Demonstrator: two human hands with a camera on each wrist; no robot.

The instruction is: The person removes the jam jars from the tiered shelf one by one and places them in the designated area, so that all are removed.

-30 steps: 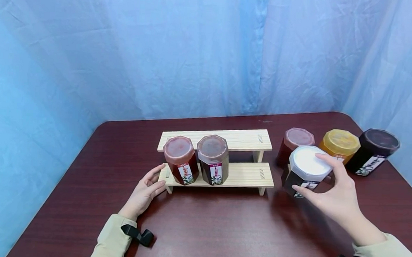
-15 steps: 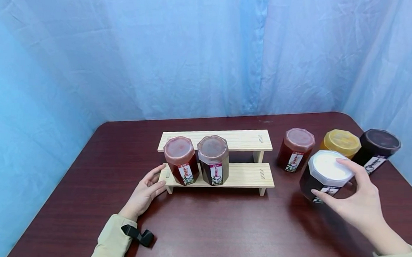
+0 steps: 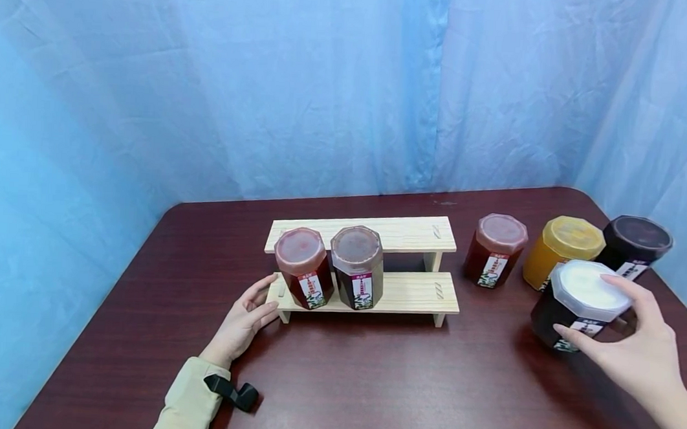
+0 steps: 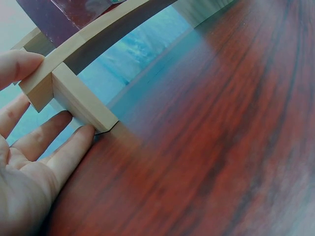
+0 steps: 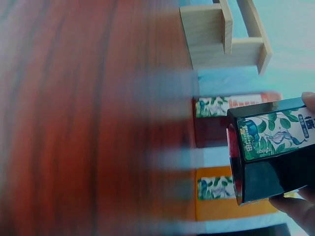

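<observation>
My right hand (image 3: pixel 640 346) grips a dark octagonal jar (image 3: pixel 562 320) with a white lid, thumb at its front and fingers round the far side. The jar is tilted and off the table; its leafy label (image 5: pixel 275 132) shows in the right wrist view. At the left end of the light wooden two-step shelf (image 3: pixel 412 296), my left hand (image 3: pixel 243 322) holds the lower board, with fingertips against its leg (image 4: pixel 81 101) in the left wrist view. A red jar (image 3: pixel 305 271) and a brownish-lidded jar (image 3: pixel 357 267) stand side by side on the lower step.
Right of the shelf stand another red jar (image 3: pixel 495 255), a yellow jar (image 3: pixel 542 257) partly behind the held one, and a dark-lidded jar (image 3: pixel 636 239) near the table's right edge. Blue curtains (image 3: pixel 326 97) hang behind the dark red table (image 3: pixel 369 384).
My right hand has carried the white-lidded jar rightward and nearer to me, uncovering the red jar on the right. My left hand stays at the shelf's end.
</observation>
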